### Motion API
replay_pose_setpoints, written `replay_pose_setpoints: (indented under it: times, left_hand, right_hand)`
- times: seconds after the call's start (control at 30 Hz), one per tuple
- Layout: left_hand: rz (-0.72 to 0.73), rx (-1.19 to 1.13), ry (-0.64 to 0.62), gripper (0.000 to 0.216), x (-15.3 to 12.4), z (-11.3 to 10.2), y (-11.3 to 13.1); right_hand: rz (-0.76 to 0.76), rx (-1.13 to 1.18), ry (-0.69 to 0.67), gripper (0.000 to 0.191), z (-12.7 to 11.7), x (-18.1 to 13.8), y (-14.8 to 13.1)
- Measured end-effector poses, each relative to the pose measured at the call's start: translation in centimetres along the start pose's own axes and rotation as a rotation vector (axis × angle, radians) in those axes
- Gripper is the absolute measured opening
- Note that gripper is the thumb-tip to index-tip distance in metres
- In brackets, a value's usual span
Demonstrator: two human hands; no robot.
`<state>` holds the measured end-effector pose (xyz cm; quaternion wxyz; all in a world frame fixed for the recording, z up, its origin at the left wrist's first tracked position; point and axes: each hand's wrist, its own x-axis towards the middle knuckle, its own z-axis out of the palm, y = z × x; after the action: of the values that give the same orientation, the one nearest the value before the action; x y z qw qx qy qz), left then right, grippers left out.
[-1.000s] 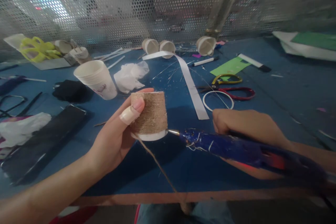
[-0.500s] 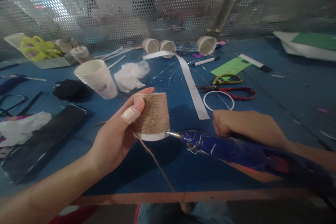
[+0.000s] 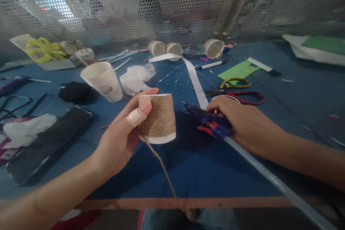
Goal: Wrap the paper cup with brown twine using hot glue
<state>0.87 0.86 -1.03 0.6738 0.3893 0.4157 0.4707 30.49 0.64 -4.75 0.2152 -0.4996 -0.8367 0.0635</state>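
head view: left hand (image 3: 118, 143) is clamped around a twine-wrapped cup (image 3: 157, 118), held above the blue table (image 3: 188, 172), bandaged thumb on the twine; a loose strand (image 3: 161, 165) hangs down. right hand (image 3: 242, 122) is closed on a glue gun (image 3: 207, 120) just beside the cup, not touching.

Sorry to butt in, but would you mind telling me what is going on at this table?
A person's left hand holds a twine-wrapped cup above the blue table, bandaged thumb pressed on the wrap, a loose twine tail hanging down. The right hand grips a blue glue gun beside it, nozzle just clear of the cup, a clear glue stick sticking out behind. A stack of paper cups, scissors and a white paper strip lie further back.
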Motion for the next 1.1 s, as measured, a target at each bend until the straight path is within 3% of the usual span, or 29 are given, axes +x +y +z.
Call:
replay_pose_setpoints:
  times: [0.17, 0.37, 0.43, 0.6, 0.73, 0.87, 1.1]
  left_hand:
    - [0.008, 0.038, -0.005, 0.044, -0.2, -0.3, 0.2]
    - [0.045, 0.045, -0.072, 0.048, -0.1, -1.0, 0.2]
    - [0.060, 0.059, -0.078, 0.049, -0.1, -1.1, 0.1]
    - [0.087, 0.106, -0.074, 0.050, -0.3, -1.3, 0.1]
    - [0.091, 0.117, -0.109, 0.046, -0.3, -1.5, 0.2]
    - [0.104, 0.156, -0.119, 0.048, -0.2, -1.5, 0.0]
    - [0.111, 0.199, -0.159, 0.046, -0.3, -1.2, -0.1]
  right_hand:
    - [0.034, 0.064, -0.002, 0.042, -0.1, 0.9, 0.3]
    - [-0.132, 0.270, 0.036, 0.020, -1.4, 0.3, -3.9]
    - [-0.059, 0.437, -0.091, 0.018, -1.8, 0.1, -5.9]
    - [0.305, 0.922, -0.640, 0.046, -2.1, 0.8, -9.5]
    - [0.385, 1.224, -0.831, 0.048, -2.1, 1.6, -10.3]
    - [0.382, 1.189, -0.796, 0.045, -2.2, 2.0, -10.2]
    - [0.271, 0.785, -0.453, 0.030, -3.0, 1.6, -9.8]
